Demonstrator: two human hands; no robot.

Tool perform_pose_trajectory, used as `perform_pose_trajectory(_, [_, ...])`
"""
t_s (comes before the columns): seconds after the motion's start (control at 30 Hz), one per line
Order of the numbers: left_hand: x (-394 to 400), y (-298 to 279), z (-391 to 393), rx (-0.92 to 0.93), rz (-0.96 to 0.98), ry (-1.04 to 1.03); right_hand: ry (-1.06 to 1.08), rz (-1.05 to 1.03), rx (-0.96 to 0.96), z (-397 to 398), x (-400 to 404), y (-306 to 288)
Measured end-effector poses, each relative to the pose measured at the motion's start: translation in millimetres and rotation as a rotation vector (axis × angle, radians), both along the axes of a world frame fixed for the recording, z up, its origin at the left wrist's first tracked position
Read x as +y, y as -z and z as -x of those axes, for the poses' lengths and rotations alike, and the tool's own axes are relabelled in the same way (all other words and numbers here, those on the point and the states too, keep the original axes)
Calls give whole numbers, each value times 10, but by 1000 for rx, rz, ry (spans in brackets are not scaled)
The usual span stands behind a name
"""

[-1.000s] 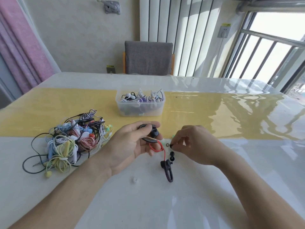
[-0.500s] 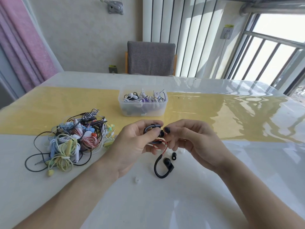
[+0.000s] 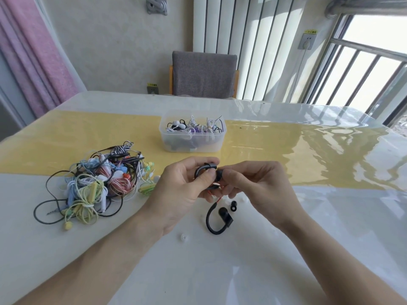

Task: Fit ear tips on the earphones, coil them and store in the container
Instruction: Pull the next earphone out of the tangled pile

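My left hand [image 3: 182, 188] grips a black ear-hook earphone [image 3: 203, 170] between thumb and fingers above the table. My right hand [image 3: 253, 186] pinches a black ear tip [image 3: 218, 174] against that earphone's nozzle. A red cable [image 3: 217, 200] runs down from the hands to the second black ear-hook earphone [image 3: 218, 219], which lies on the table below them. A loose black ear tip [image 3: 233, 204] lies beside it. The clear plastic container [image 3: 191, 144] stands behind the hands and holds coiled earphones.
A tangled pile of coloured earphones [image 3: 97, 183] lies to the left. A small white ear tip [image 3: 183, 236] lies near my left wrist, others near my right hand. A grey chair [image 3: 203, 73] stands beyond the table's far edge.
My right hand picked a black ear tip off the table and brought it up to the earphone in my left hand. Both hands rose a little, and the lower earphone turned on the table.
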State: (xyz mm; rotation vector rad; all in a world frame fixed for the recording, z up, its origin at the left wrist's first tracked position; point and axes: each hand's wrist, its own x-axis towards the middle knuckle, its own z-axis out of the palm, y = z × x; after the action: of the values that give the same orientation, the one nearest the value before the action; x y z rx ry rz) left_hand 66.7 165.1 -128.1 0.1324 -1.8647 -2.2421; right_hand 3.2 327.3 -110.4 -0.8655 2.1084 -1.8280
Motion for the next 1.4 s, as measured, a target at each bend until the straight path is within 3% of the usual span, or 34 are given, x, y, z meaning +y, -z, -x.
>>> perform_pose_trajectory(0.27, [-20, 17, -24, -17, 48, -61, 14, -23, 1, -19, -11, 26])
perform_pose_trajectory(0.5, [20, -16, -54, -6, 91, 10, 75, -94, 95, -30, -25, 56])
perform_pose_trajectory(0.9, [21, 12, -40, -73, -20, -39, 44, -148, 225, -4, -22, 98])
perform_pose_trajectory(1.1, [43, 28, -35, -83, -109, -19, -18, -160, 201, 54, 12, 72])
perform_pose_trajectory(1.4, [44, 50, -33, -45, -51, -17, -28, -132, 211, 52, 9, 118])
